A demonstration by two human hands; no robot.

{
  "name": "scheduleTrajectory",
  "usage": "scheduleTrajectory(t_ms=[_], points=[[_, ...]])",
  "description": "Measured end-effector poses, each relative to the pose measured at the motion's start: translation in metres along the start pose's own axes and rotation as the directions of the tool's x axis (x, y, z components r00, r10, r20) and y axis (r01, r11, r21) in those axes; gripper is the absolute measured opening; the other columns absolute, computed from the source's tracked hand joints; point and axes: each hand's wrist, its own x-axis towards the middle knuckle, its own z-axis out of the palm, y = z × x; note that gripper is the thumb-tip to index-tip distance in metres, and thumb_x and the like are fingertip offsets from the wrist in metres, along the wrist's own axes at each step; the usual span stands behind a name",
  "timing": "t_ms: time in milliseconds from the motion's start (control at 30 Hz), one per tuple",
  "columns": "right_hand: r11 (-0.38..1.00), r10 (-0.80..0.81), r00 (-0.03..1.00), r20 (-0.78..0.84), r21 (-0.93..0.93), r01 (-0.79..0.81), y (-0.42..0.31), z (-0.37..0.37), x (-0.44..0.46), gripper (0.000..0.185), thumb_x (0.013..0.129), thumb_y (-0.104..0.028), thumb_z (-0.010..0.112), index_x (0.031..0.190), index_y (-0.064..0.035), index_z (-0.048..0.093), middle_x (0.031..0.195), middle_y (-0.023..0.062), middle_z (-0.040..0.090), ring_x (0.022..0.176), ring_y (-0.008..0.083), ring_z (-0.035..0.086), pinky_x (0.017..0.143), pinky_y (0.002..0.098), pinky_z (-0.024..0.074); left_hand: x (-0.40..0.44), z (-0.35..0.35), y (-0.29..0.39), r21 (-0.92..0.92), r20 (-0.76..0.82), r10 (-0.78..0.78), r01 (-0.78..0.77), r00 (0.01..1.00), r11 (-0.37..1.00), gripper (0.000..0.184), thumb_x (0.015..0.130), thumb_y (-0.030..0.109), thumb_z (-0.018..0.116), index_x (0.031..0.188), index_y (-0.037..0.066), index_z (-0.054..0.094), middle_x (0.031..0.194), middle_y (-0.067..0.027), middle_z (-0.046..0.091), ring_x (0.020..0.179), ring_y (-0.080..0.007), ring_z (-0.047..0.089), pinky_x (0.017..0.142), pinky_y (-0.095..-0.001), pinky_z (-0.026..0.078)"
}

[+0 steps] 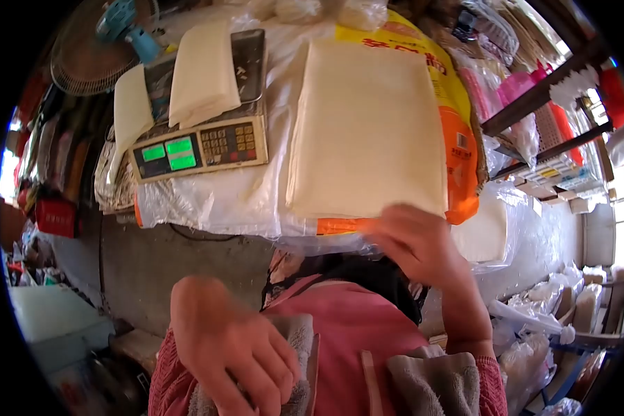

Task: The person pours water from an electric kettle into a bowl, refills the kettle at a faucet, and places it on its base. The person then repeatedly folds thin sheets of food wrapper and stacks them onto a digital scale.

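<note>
My right hand (416, 243) is at the lower right corner of a stack of thin cream-coloured sheets (367, 132). Its blurred fingers point left, loosely apart, with nothing visible in them. In front of my chest, low on the left, hangs my left hand (239, 347), holding nothing, its fingers loosely bent and apart. Beyond it stands a digital scale (256, 142) with lit green displays. One folded bundle of cream sheets (201, 76) lies on the scale's plate, and another folded bundle (132, 107) rests at its left side.
Under the stack is a yellow and orange printed sack (461, 152), beside white plastic sheeting (187, 201). A fan (104, 48) stands at the back left. A metal rack (548, 90) with bagged goods is on the right. More cream sheets (482, 232) in plastic lie lower right.
</note>
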Motion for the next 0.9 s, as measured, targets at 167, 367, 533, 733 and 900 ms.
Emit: scheduleTrajectory(t_ms=[167, 367, 533, 733, 900], points=[[0.944, -0.145, 0.986, 0.082, -0.288, 0.163, 0.086, 0.080, 0.018, 0.010, 0.080, -0.010, 0.064, 0.088, -0.0029, 0.064, 0.079, 0.0090, 0.060, 0.074, 0.0273, 0.057, 0.073, 0.0369, 0.0453, -0.038, 0.010, -0.024, 0.024, -0.276, -0.014, 0.022, 0.961, 0.999, 0.019, 0.087, 0.015, 0.064, 0.094, -0.002, 0.065, 0.088, -0.0112, 0.062, 0.079, -0.0236, 0.060, 0.068, -0.0351, 0.048], [0.949, -0.062, 0.993, 0.103, -0.302, 0.091, 0.119, 0.101, 0.027, 0.005, 0.082, -0.010, 0.062, 0.081, -0.0047, 0.062, 0.073, 0.0039, 0.058, 0.072, 0.0198, 0.057, 0.074, 0.0329, 0.0453, -0.074, -0.008, -0.053, 0.041, -0.706, -0.491, 0.722, 0.510, 0.691, 0.021, 0.081, 0.019, 0.066, 0.092, 0.001, 0.065, 0.090, -0.0129, 0.064, 0.079, -0.0261, 0.063, 0.068, -0.0347, 0.050], [0.754, 0.547, 0.821, -0.163, 0.523, -0.398, 0.157, 0.045, 0.029, 0.008, 0.086, -0.009, 0.058, 0.087, -0.0016, 0.059, 0.077, -0.0016, 0.057, 0.073, 0.0099, 0.052, 0.070, 0.0262, 0.0439, -0.104, -0.024, -0.126, 0.372, -0.892, -0.413, 0.819, 0.185, -0.436, 0.021, 0.082, 0.016, 0.060, 0.096, 0.001, 0.059, 0.104, -0.0123, 0.058, 0.095, -0.0296, 0.057, 0.072, -0.0353, 0.050], [0.949, 0.191, 0.971, -0.146, -0.227, -0.221, 0.127, 0.066, 0.012, 0.029, 0.087, -0.019, 0.061, 0.113, -0.0056, 0.061, 0.096, 0.0168, 0.065, 0.096, 0.0285, 0.062, 0.081, 0.0368, 0.0475, -0.119, -0.065, -0.167, 0.376, -0.927, -0.173, 0.814, 0.334, -0.443, 0.048, 0.076, 0.029, 0.068, 0.114, 0.003, 0.054, 0.116, -0.0168, 0.053, 0.111, -0.0353, 0.047, 0.087, -0.0463, 0.042], [0.783, 0.602, 0.729, -0.326, 0.057, -0.620, 0.133, -0.011, 0.056, 0.024, 0.087, -0.015, 0.058, 0.107, -0.0044, 0.065, 0.102, 0.0234, 0.063, 0.087, 0.0309, 0.064, 0.076, 0.0333, 0.0496, -0.104, -0.086, -0.174, 0.304, -0.925, -0.362, 0.789, 0.111, -0.534, 0.063, 0.068, 0.038, 0.073, 0.117, 0.004, 0.054, 0.123, -0.0194, 0.047, 0.114, -0.0375, 0.044, 0.089, -0.0496, 0.040]])
